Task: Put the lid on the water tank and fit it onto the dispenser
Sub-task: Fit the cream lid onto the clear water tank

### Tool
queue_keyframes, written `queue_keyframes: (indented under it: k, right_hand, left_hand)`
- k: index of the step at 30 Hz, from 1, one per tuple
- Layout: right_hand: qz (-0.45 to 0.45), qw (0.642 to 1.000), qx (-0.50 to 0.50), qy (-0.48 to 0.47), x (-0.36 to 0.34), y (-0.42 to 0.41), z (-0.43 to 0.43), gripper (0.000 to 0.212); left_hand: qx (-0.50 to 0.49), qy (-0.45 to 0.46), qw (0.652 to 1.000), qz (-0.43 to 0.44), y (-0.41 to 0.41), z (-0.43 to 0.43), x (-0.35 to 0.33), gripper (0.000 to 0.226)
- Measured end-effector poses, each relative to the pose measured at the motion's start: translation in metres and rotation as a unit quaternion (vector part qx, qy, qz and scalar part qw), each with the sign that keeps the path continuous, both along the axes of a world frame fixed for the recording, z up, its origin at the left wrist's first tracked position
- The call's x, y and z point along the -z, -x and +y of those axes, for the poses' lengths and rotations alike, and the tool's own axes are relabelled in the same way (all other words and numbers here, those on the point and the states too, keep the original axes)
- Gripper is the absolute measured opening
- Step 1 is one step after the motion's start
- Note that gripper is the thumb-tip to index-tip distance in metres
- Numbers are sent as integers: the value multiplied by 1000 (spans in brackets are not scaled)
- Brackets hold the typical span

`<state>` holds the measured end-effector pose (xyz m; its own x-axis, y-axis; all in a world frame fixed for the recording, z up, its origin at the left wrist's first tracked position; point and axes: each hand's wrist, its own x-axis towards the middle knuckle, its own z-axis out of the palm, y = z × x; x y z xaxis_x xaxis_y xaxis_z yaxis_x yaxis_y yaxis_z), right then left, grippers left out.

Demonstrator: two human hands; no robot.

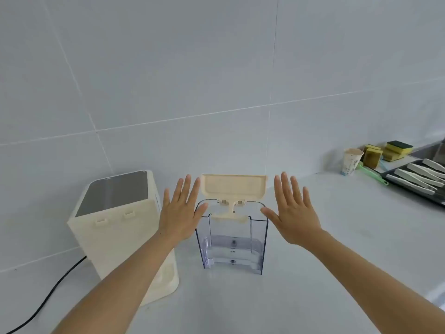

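Observation:
A clear water tank [232, 244] stands upright on the white counter at the centre, with a little water at its bottom. Its cream lid [234, 186] sits on the tank's far rim and is flipped up, standing upright on its hinge. The cream dispenser [120, 227] with a dark glossy top stands to the left of the tank. My left hand [180, 210] hovers flat with fingers spread, just left of the tank and lid. To their right my right hand [292, 210] is held the same way. Neither hand holds anything.
A black power cord [45, 297] runs from the dispenser to the lower left. At the far right stand a paper cup [351, 162], sponges [385, 151], a green-handled tool [372, 173] and a dark tray [414, 189] of white utensils. A tiled wall [216, 80] rises behind.

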<state>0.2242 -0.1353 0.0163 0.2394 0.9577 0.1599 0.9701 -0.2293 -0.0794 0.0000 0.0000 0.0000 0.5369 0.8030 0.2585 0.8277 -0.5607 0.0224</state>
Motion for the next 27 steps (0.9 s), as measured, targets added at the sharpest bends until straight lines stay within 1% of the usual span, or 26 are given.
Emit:
queue_keyframes:
  k: [1, 2, 7, 8, 10, 11, 13, 14, 16, 18, 20, 22, 23, 24, 27]
  right_hand:
    - [3, 1000, 9, 1, 3, 1, 0, 89]
    - [3, 1000, 6, -15, 6, 1, 1, 90]
    - [6, 1000, 18, 5, 16, 5, 4, 95]
    - [8, 1000, 16, 13, 15, 5, 6, 97]
    - [19, 1000, 21, 10, 14, 5, 10, 98]
    - [33, 999, 24, 9, 13, 5, 12, 95]
    - [79, 996, 34, 14, 8, 6, 18, 79]
    - [105, 994, 39, 18, 5, 6, 22, 75]
    - [147, 988, 42, 20, -1, 5, 32, 75]
    - [196, 979, 44, 12, -8, 4, 42, 76]
    - [288, 957, 39, -2, -14, 5, 53, 77]
    - [408, 912, 38, -20, -21, 8, 60, 76]
    - [450, 892, 46, -23, -23, 9, 63, 76]
    - [476, 877, 60, -20, -24, 9, 66, 76]
    - [517, 851, 89, -15, -25, 8, 72, 76]
  left_hand:
    - [-3, 9, 1000, -3, 0, 0, 2, 81]
    - [6, -2, 1000, -15, 1, 3, 7, 82]
    - [11, 6, 1000, 2, 3, 14, 19, 83]
    - [12, 15, 1000, 2, 1, 17, 19, 80]
    - [2, 37, 999, 2, -1, 20, 14, 65]
    - [-2, 55, 998, 0, -3, 21, 11, 59]
    - [1, 79, 997, -3, -6, 24, 6, 62]
    - [5, 88, 996, -2, -7, 27, 4, 63]
    - [12, 118, 993, -18, -10, 34, 1, 63]
    - [10, 156, 986, -55, -15, 41, -5, 64]
    - [10, 199, 974, -107, -21, 47, -11, 66]
    - [14, 253, 954, -161, -27, 50, -18, 68]
    - [14, 279, 942, -185, -29, 51, -21, 70]
    - [12, 303, 930, -206, -32, 50, -24, 72]
    - [-9, 356, 901, -248, -39, 53, -27, 77]
